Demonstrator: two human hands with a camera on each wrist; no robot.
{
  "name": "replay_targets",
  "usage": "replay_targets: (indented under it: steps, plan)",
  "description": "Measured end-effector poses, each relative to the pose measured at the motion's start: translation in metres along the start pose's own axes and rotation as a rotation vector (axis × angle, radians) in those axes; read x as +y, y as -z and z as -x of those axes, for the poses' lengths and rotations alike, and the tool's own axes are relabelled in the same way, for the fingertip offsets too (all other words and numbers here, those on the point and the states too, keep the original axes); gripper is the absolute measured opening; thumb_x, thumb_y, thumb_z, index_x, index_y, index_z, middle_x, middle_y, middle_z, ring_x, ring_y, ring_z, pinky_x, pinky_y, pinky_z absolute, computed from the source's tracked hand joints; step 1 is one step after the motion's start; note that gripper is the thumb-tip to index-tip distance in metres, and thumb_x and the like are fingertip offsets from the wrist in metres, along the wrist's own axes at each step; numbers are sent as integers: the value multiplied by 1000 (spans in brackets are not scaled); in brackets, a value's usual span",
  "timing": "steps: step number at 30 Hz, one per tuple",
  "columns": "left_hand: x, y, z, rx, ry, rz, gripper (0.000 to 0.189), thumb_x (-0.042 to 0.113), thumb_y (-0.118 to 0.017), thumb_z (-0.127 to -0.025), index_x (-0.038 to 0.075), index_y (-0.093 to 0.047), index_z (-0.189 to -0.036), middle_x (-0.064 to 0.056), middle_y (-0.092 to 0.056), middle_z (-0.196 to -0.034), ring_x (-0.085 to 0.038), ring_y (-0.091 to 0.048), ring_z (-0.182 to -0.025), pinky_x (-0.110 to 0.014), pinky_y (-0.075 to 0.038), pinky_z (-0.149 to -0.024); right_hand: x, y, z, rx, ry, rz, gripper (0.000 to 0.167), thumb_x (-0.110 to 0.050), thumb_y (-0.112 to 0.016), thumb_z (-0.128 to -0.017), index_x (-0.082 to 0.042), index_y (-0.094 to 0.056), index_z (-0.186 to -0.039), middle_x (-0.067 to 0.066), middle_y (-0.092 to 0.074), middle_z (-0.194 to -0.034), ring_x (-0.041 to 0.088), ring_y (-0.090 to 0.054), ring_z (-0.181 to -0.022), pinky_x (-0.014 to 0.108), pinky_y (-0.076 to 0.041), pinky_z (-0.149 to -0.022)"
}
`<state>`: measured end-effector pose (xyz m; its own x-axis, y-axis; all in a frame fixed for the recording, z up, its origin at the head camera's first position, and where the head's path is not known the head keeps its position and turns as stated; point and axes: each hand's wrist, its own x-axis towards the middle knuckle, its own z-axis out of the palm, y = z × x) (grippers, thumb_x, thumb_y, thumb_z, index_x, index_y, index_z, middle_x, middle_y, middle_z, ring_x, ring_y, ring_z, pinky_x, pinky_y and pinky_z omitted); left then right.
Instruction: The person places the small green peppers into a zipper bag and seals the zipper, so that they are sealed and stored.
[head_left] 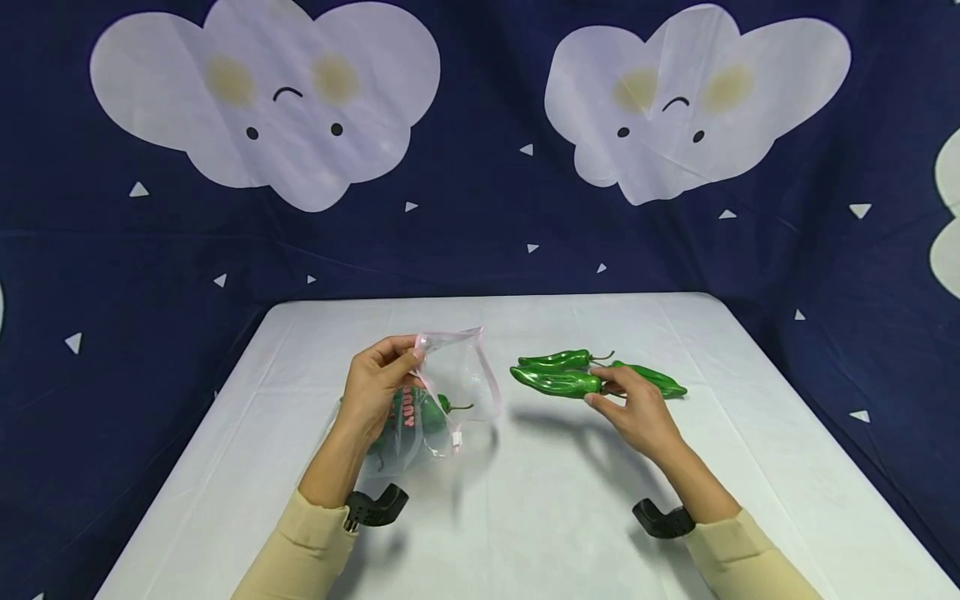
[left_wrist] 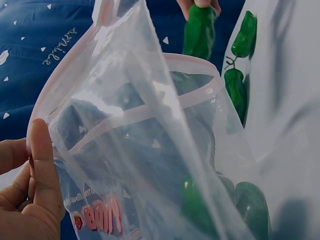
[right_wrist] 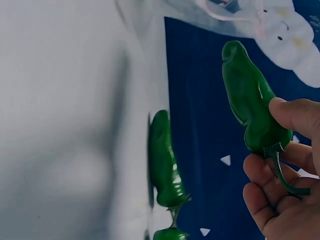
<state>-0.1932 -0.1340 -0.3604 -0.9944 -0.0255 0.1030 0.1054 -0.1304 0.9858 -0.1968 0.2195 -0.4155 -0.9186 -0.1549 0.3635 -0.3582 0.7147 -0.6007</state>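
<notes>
My left hand [head_left: 377, 382] pinches the pink-edged rim of a clear zip bag [head_left: 461, 367], whose mouth gapes toward the right. Inside the bag lie several green peppers [left_wrist: 252, 207], seen through the printed plastic. A green pepper [right_wrist: 250, 100] is gripped near its stem end by my right hand [head_left: 633, 408], raised above the table with its tip pointing left, toward the bag. Behind it on the table rests another green pepper [head_left: 558, 360], and one more green pepper [head_left: 652, 379] lies just beyond the right fingers.
A white cloth covers the table [head_left: 555, 508]. Behind it hangs a dark blue curtain [head_left: 465, 242] with cloud and triangle prints. Black camera mounts [head_left: 377, 505] sit on both wrists.
</notes>
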Motion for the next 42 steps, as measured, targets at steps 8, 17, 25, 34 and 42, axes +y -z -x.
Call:
replay_targets:
  steps: [8, 17, 25, 34, 42]
  plan:
    - [0, 1, 1, 1, -1, -4, 29, 5, -61, -90, -9, -57, -115, 4, -59, -82, -10, -56, -71, -18, -56, -57, -19, 6, 5, 43, 57, 8, 42, -23, -74, -82, -15, -62, -121, 0, -65, -108, 17, -64, -94, 36, -57, -77]
    - [0, 0, 1, -1, -4, -1, 29, 5, -61, -90, -10, -57, -115, 3, -59, -83, -11, -57, -70, -18, -56, -57, -36, 3, 8, 85, 148, 1, 41, -18, -77, -78, -16, -64, -116, -3, -65, -106, 9, -61, -91, 29, -54, -74]
    - [-2, 0, 1, 4, 0, -4, 29, 5, -61, -90, -9, -57, -115, 4, -59, -82, -12, -57, -71, -18, -56, -57, -48, -10, 5, 70, 214, -58, 41, -16, -78, -76, -14, -65, -115, -3, -66, -104, 8, -62, -88, 24, -54, -72]
    - [-3, 0, 1, -3, -6, -6, 29, 5, -60, -90, -9, -57, -115, 4, -59, -82, -11, -58, -70, -18, -56, -57, -64, -27, -1, 9, 232, -108, 41, -18, -78, -77, -13, -65, -115, 1, -66, -106, 15, -64, -90, 29, -55, -72]
    - [-3, 0, 1, -3, -11, -6, 29, 5, -60, -90, -9, -57, -115, 4, -59, -82, -9, -57, -68, -18, -56, -57, -77, -44, -13, -15, 267, -108, 39, -20, -76, -79, -11, -64, -115, 4, -65, -109, 17, -65, -92, 27, -56, -70]
